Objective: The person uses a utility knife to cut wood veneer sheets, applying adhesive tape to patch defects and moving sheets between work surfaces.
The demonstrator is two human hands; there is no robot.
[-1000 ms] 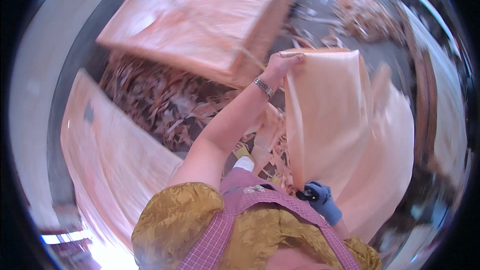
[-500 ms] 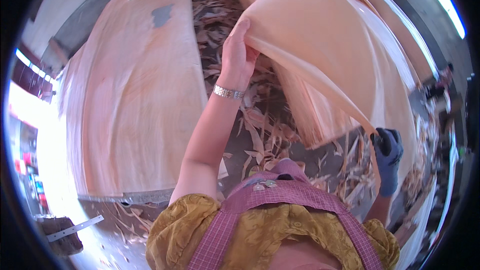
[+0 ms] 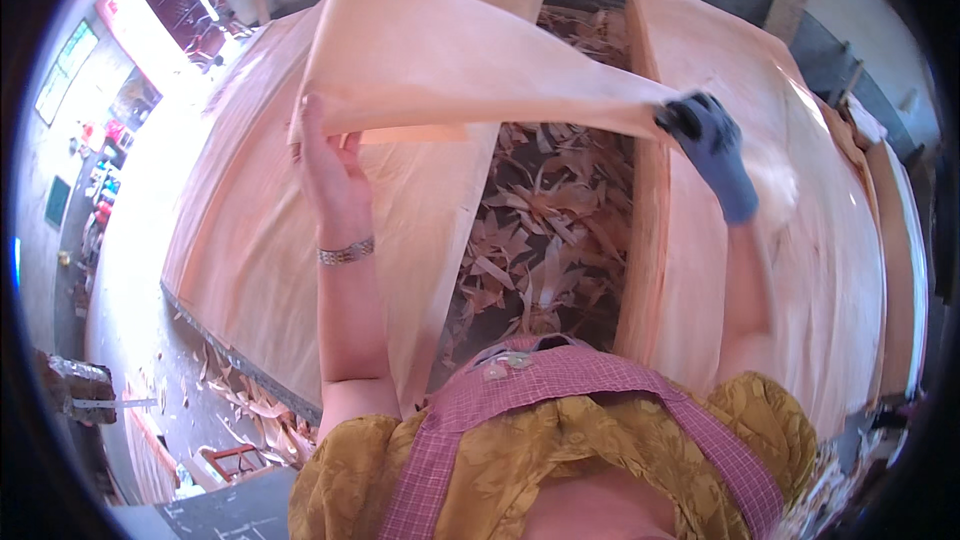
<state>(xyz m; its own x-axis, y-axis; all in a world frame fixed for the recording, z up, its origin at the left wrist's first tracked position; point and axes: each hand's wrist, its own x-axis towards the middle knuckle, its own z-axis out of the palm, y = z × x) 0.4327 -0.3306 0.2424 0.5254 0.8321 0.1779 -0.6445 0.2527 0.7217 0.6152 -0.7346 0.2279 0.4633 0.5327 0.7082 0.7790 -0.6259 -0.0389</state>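
A thin, pale sheet of wood veneer (image 3: 440,50) hangs raised between my hands, its near edge curling over. My bare left hand (image 3: 335,165), with a metal watch at the wrist, grips its left edge; the thumb shows and some fingers are hidden behind. On the other side my right hand (image 3: 708,145), in a grey-blue glove with dark fingertips, is closed on the sheet's narrowed right end. Under the sheet's left part lies the left veneer stack (image 3: 290,260). The right veneer stack (image 3: 700,50) lies beneath my gloved hand and forearm.
Torn veneer strips (image 3: 545,210) litter the floor between the stacks. Far right, more boards (image 3: 895,230) lean near the wall. A dark block with a pale strip (image 3: 80,390) stands at lower left, near a grey surface (image 3: 230,510). Bright light floods the left side.
Both hands have swung left with the veneer sheet, from above the right stack to across the gap and over the left stack. My right hand has risen. The view has turned left.
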